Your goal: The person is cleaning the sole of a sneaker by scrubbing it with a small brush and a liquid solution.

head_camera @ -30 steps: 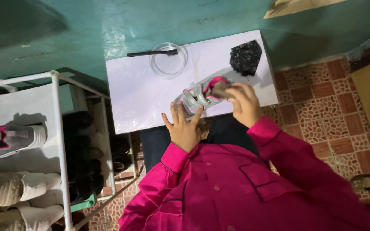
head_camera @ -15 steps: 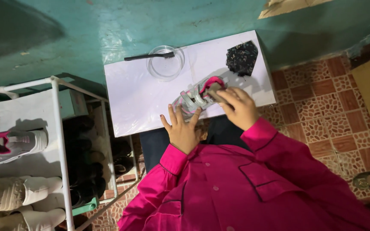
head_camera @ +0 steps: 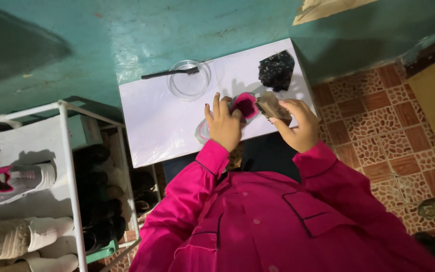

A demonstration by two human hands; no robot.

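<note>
A grey and white sneaker with a pink lining (head_camera: 243,106) lies on the white table (head_camera: 162,126). My left hand (head_camera: 222,123) rests on top of it and holds it down. My right hand (head_camera: 298,126) grips a tan-brown block (head_camera: 273,107), perhaps a brush or sponge, pressed against the sneaker's opening. Both sleeves are bright pink. Most of the sneaker's sole is hidden under my left hand.
A clear glass bowl (head_camera: 190,83) with a thin black brush (head_camera: 169,74) across it sits at the table's back, with a crumpled black cloth (head_camera: 276,69) to the right. A white shoe rack (head_camera: 64,166) on the left holds a matching sneaker (head_camera: 13,181), white boots (head_camera: 26,236) and dark shoes. Patterned tile floor (head_camera: 378,126) lies to the right.
My left hand has moved from the table's near edge up onto the sneaker. My right hand has shifted to the sneaker's right end, and the tan block now shows in it.
</note>
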